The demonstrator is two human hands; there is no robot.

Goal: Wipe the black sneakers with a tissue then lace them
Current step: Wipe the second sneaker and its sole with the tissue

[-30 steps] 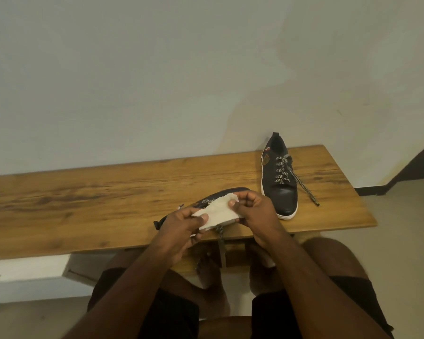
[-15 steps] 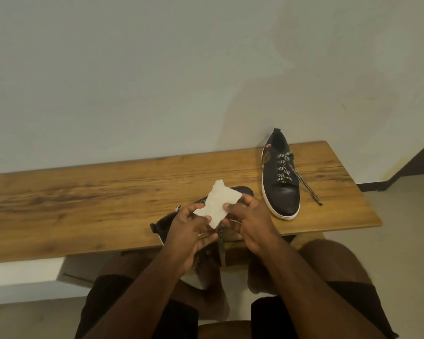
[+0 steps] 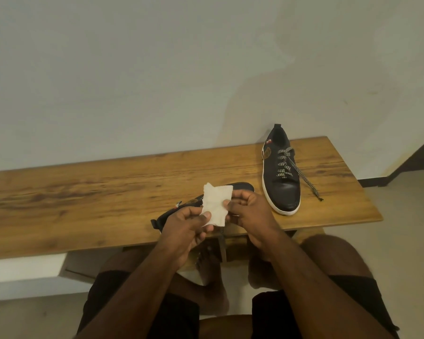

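Note:
Both my hands hold a white tissue (image 3: 216, 203) upright above the front of the wooden table (image 3: 88, 199). My left hand (image 3: 185, 225) pinches its lower left edge and my right hand (image 3: 249, 211) pinches its right edge. Behind my hands lies one black sneaker (image 3: 241, 186) on its side, mostly hidden, with a lace end hanging over the table edge. The other black sneaker (image 3: 282, 182), with a white sole and a black-and-white lace trailing to the right, stands upright on the table's right part, toe towards me.
The table stands against a plain pale wall (image 3: 157, 69). My knees and bare feet show below the table's front edge. Its right end lies just beyond the upright sneaker. A dark skirting runs along the floor at the far right.
The tissue has been unfolded from a flat wad into an open upright sheet between my hands. Both hands stayed over the lying sneaker; the camera tilted slightly.

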